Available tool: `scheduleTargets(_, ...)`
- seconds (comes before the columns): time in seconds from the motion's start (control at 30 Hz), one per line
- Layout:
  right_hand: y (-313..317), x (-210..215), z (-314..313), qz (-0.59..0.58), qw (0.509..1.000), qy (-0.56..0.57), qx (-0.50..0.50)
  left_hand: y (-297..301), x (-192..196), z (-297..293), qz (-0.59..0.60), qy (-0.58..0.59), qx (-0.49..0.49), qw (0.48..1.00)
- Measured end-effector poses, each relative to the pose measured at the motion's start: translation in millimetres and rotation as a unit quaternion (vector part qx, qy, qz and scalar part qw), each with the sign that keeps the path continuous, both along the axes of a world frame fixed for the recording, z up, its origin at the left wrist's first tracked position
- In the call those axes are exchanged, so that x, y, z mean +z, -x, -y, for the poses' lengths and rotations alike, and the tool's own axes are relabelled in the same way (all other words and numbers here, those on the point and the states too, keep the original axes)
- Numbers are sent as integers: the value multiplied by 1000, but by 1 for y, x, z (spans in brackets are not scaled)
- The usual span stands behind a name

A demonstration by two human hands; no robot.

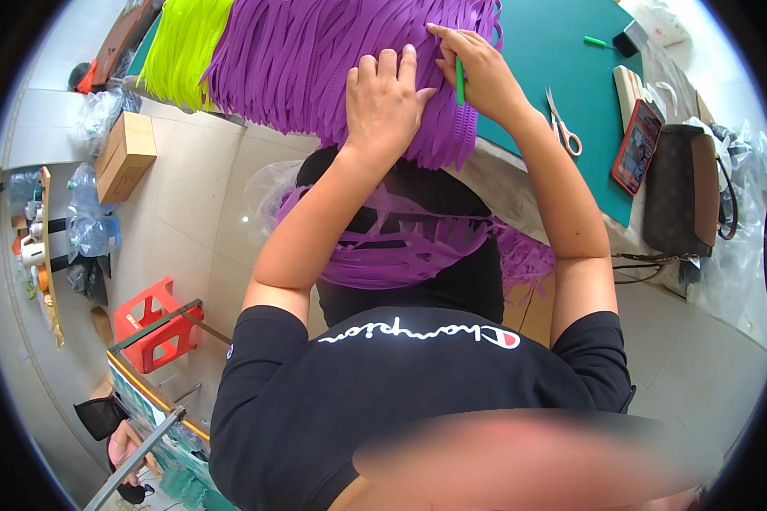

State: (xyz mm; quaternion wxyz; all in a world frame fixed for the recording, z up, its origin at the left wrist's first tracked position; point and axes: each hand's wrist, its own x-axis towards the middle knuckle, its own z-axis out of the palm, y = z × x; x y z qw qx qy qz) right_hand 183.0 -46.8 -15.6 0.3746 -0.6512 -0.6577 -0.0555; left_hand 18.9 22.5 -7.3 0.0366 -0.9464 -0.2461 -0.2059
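Observation:
A thick layer of long purple strips (290, 68) covers the table in front of me and hangs over its near edge. My left hand (385, 98) rests on these strips, palm down, with its fingers spread. Slightly farther right, my right hand (477, 68) is closed around a slim green pen-like tool (459, 81), whose exact kind I cannot make out. Its index finger reaches toward the purple strips. Bright yellow-green strips (183, 51) lie against the purple ones on the left. Loose purple strips (383, 247) drape across my lap.
On the green table top (520, 157), scissors (564, 128) lie right of my right forearm. Farther right are a red-edged phone (637, 146), a dark bag (680, 192) and another green tool (595, 41). A cardboard box (126, 157) and a red stool (158, 328) stand on the left.

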Motion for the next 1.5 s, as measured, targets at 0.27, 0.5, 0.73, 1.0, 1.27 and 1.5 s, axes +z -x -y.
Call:
scheduleTargets(0.27, 30, 21, 40, -40, 995, -90, -36, 97, -2, 10, 251, 241, -88, 933)
scheduleTargets(0.5, 126, -35, 106, -168, 981, 25, 94, 283, -126, 9, 46, 504, 351, 788)
scheduleTargets(0.73, 165, -63, 123, -195, 976, 45, 80, 286, -135, 57, 358, 832, 197, 375)
scheduleTargets(1.0, 118, 5, 147, -401, 916, 27, -10, 262, -40, 39, 412, 896, -4, 166)
scheduleTargets(1.27, 156, 13, 164, -549, 829, -63, 88, 174, 10, 93, 312, 922, -110, 199)
scheduleTargets(1.5, 170, 12, 175, -546, 825, -129, 62, 127, 21, 115, 393, 796, -80, 453)
